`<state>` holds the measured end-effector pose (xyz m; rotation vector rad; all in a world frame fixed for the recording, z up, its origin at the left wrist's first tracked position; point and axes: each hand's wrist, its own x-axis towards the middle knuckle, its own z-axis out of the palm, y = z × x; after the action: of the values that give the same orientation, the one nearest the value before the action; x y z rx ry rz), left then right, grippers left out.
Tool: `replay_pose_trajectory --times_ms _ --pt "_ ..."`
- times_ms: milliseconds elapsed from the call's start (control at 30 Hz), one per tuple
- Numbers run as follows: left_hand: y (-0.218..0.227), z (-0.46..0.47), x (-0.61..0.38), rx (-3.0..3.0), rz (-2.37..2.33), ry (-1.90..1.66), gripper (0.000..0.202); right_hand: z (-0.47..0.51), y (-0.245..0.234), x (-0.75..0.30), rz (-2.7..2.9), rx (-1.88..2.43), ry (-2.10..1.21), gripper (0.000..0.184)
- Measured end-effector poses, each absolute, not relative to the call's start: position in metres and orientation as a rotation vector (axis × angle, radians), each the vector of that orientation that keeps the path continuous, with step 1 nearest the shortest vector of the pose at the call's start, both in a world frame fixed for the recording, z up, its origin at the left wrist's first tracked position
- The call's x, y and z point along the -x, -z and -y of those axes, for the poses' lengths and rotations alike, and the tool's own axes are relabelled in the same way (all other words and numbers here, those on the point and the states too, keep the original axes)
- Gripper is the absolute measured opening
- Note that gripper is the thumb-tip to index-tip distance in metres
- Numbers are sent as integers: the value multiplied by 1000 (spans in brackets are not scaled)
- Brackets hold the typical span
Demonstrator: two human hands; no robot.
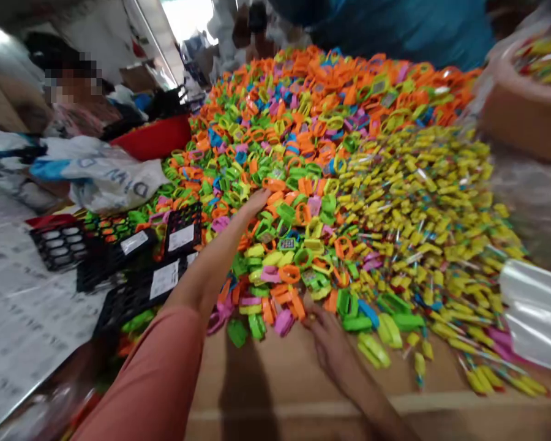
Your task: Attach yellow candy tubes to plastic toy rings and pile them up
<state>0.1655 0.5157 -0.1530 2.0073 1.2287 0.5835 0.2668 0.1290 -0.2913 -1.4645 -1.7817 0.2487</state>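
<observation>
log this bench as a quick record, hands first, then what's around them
left hand: in among the mixed-colour pieces
right hand: at their near edge, by orange ones
hold: unclear for both
right of the mix: yellow pieces, clear sheet
left of the mix: black trays, white bag, red tub

Two hands (329, 340) at heaped multicolored plastic pieces (272, 274), small yellow pieces (408, 208) alongside, black trays (123, 304)

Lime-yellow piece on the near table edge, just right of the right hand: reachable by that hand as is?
Probably yes: the right hand is close beside the lime-yellow piece, and only bare tabletop shows between them.
</observation>
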Motion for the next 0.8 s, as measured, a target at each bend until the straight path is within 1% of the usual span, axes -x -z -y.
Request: replay_pose_trajectory --times_ms 133,267,367,467,533,633,800 --pt "140 -496 -174 -2035 -1318 -460 57 -128 284 -270 1867 1474 -316 47" --pt "112 -468 -155 -2167 -1362 -406 48 -127 283 -276 1898 1423 -349 45" --pt "92 -414 -118 -2326 -1252 -411 48 -126 282 -278 1856 1331 -357 42" --pt "89 -338 -71 -2402 -1185 -322 33 -125 278 -278 1764 1241 -344 36" --pt "100 -291 -44 -2422 -1220 -275 27 -125 273 -277 1721 1191 -346 32" --pt "132 -241 -19 -2407 -1311 -292 23 -123 265 -276 1716 1128 -362 29" --pt "189 -213 -21 -2387 -1478 -341 17 -118 260 -274 1776 1109 -337 29"
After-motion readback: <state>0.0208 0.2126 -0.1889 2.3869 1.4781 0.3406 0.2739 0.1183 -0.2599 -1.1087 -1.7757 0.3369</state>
